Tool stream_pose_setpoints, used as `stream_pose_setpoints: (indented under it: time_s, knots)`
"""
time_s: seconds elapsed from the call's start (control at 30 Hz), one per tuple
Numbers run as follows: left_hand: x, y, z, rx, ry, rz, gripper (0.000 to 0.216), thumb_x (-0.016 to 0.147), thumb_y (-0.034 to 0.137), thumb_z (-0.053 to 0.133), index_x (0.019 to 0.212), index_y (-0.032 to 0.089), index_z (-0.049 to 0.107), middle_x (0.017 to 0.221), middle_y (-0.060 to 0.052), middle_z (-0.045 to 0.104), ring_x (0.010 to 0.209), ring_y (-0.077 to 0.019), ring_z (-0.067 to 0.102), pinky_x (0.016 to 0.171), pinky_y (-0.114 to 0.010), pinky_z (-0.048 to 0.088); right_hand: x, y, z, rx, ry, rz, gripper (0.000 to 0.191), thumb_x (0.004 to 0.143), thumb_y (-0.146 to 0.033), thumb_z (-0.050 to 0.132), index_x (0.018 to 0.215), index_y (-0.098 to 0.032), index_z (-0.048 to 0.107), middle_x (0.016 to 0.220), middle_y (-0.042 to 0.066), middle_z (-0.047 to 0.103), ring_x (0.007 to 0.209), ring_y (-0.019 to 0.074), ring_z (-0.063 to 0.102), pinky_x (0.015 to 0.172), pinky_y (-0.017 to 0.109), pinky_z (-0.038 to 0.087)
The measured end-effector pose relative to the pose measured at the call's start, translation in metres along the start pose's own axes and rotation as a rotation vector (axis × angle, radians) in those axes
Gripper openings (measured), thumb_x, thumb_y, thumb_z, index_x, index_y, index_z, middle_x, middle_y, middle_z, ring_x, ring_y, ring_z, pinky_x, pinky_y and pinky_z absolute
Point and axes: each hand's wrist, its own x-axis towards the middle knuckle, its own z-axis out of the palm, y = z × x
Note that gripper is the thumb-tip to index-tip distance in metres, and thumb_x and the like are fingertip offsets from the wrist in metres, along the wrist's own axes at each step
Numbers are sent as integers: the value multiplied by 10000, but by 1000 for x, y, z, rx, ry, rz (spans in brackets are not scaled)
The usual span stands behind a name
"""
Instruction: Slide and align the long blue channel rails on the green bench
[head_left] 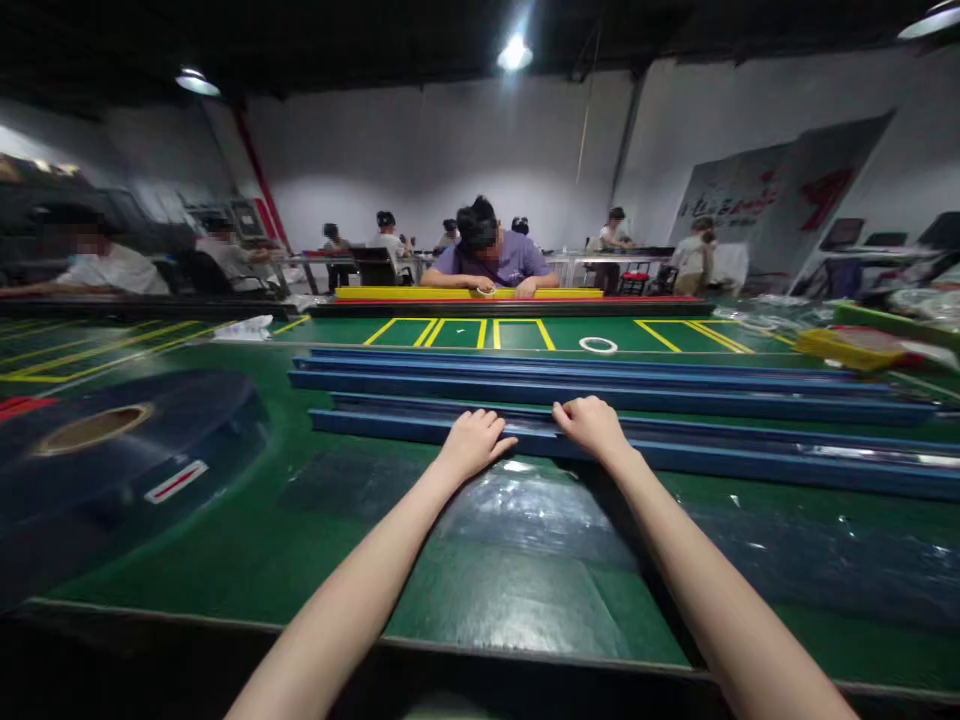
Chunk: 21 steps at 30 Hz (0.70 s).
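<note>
Several long blue strips (675, 395) lie side by side across the green table (247, 520). My left hand (472, 443) rests with curled fingers on the near edge of the closest blue strip (375, 425). My right hand (592, 425) grips the same strip a little to the right, fingers folded over it. A sheet of clear plastic film (540, 515) lies on the table just below both hands, running under the strip.
A big dark roll of film (112, 450) sits at the left. A white tape ring (598, 345) lies beyond the strips. Across the table a person in a purple shirt (491, 260) leans over yellow strips (465, 293). Other people sit further back.
</note>
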Motion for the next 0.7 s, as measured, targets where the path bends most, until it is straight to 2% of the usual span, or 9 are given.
stream_pose_setpoints:
  time_s: [0.13,0.4,0.53,0.7]
  knots:
    - [0,2,-1,-11,11,0,373,894,485,406,825,166,587,848,-48,635,810,-196,561,691,-307,351,-7,-3,8,-29,48,1,491,897,-349,274,796,-169,720,818,122,705,744,216,651,597,258,378]
    - [-6,-7,0,-46,25,-102,415,848,559,437,822,173,587,851,-44,643,813,-195,558,684,-303,332,-14,5,17,-21,207,-113,430,894,-329,321,717,-156,672,763,86,695,670,165,620,533,248,278]
    - [-7,-8,3,-53,42,-122,422,839,568,444,820,172,589,851,-41,648,815,-193,556,685,-302,328,-16,5,24,-12,272,-146,439,900,-318,306,698,-150,658,734,88,687,677,155,612,538,248,267]
    - [-7,-6,3,-60,57,-135,421,835,569,447,813,174,593,849,-40,650,819,-192,554,688,-302,323,-14,2,24,-6,237,-125,478,905,-336,276,708,-158,674,767,93,695,722,176,633,542,244,292]
